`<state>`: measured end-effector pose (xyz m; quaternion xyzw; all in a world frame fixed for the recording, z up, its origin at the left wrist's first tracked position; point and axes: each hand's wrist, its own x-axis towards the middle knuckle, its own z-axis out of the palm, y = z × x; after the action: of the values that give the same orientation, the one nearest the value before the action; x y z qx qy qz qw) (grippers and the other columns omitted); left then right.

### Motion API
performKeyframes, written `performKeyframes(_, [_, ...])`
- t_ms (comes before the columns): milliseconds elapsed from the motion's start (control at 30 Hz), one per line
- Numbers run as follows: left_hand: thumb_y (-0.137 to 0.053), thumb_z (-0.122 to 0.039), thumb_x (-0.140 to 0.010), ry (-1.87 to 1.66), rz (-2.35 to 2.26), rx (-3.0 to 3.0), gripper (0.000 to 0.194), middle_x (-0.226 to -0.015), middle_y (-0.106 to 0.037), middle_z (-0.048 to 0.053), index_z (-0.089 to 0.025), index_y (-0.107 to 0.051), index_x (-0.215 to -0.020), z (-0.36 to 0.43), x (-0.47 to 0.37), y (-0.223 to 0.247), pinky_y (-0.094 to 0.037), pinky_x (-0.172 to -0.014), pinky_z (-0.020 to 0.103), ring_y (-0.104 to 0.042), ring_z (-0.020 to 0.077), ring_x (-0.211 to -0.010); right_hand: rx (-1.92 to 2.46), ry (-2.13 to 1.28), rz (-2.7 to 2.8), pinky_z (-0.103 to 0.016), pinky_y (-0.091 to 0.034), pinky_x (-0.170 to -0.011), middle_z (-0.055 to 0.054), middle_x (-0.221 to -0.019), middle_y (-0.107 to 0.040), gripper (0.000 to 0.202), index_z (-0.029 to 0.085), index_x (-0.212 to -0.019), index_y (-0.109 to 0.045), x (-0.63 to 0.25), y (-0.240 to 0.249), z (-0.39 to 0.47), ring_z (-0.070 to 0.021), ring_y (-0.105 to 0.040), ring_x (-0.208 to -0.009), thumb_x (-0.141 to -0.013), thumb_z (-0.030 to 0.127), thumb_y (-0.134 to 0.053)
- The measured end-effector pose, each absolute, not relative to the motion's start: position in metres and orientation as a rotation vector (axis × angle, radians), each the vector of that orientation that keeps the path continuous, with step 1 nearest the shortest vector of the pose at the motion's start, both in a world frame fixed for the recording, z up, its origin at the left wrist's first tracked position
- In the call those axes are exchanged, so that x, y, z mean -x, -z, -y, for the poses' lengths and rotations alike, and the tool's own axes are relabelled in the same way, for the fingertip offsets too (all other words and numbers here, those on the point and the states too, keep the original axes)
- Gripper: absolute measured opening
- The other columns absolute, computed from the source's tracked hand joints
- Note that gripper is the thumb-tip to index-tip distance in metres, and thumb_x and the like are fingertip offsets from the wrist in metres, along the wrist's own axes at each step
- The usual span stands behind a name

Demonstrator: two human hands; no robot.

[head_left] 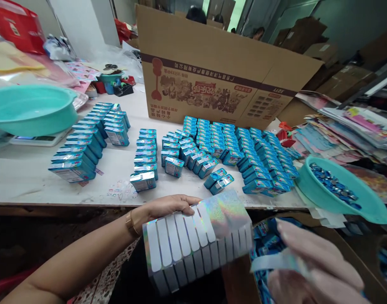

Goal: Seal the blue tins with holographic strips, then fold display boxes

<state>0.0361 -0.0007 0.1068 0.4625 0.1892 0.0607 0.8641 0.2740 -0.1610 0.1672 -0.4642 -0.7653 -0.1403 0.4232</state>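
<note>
My left hand (pixel 168 207) holds a holographic sticker sheet (pixel 196 236) by its upper edge; the sheet is curled and carries a row of white-backed strips. My right hand (pixel 310 266), blurred at the lower right, pinches one peeled holographic strip (pixel 272 262) just right of the sheet. On the white table (pixel 22 173) beyond my hands stand several rows of small blue boxes (pixel 218 147), with two loose ones (pixel 219 180) nearest the table edge.
A big open cardboard carton (pixel 218 80) stands behind the boxes. A teal basin (pixel 28 109) sits on a scale at left. Another teal basin (pixel 339 192) with small blue pieces is at right. Printed sheets (pixel 348 126) pile up far right. A box of blue items (pixel 266 240) lies below.
</note>
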Motion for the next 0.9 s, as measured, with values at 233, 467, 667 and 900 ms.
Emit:
performKeyframes(233, [-0.060,-0.020,-0.074,-0.080,-0.199,-1.113,0.047,-0.120,-0.070,0.001,-0.023,-0.070,-0.120,0.008,-0.048,-0.119,-0.039,-0.102,0.036,-0.058,0.0228,-0.114,1.180,0.270,2.308,-0.051,-0.050,-0.100,-0.007,-0.108,-0.073,0.051,0.022,-0.137,-0.046,-0.258,-0.146,0.114,-0.0214,-0.066,-0.100,-0.089,0.005,-0.048])
performKeyframes(467, [-0.063,-0.027,-0.071,-0.034,-0.219,-1.131,0.041,-0.109,-0.071,0.002,-0.020,-0.075,-0.110,0.011,-0.047,-0.110,-0.043,-0.092,0.031,-0.058,0.0228,-0.103,1.110,0.151,2.322,-0.046,-0.054,-0.091,-0.011,-0.102,-0.071,0.060,0.011,-0.149,-0.028,-0.253,-0.143,0.120,-0.0216,-0.065,-0.092,-0.094,0.009,-0.051])
performKeyframes(667, [-0.067,-0.028,-0.068,-0.056,-0.268,-1.061,0.023,-0.091,-0.071,-0.001,-0.020,-0.075,-0.088,0.013,-0.050,-0.109,-0.042,-0.081,0.027,-0.057,0.0174,-0.086,1.084,0.217,2.351,-0.048,-0.054,-0.094,-0.007,-0.096,-0.070,0.040,0.017,-0.133,-0.049,-0.255,-0.134,0.124,-0.0202,-0.066,-0.088,-0.093,0.010,-0.050])
performKeyframes(900, [-0.068,-0.025,-0.067,-0.026,-0.337,-0.990,0.026,-0.085,-0.070,0.000,-0.016,-0.074,-0.090,0.015,-0.051,-0.115,-0.043,-0.074,0.025,-0.055,0.0147,-0.076,0.829,0.429,2.387,-0.047,-0.051,-0.097,-0.008,-0.096,-0.071,0.029,0.014,-0.120,-0.059,-0.255,-0.150,0.125,-0.0214,-0.064,-0.097,-0.093,0.006,-0.049])
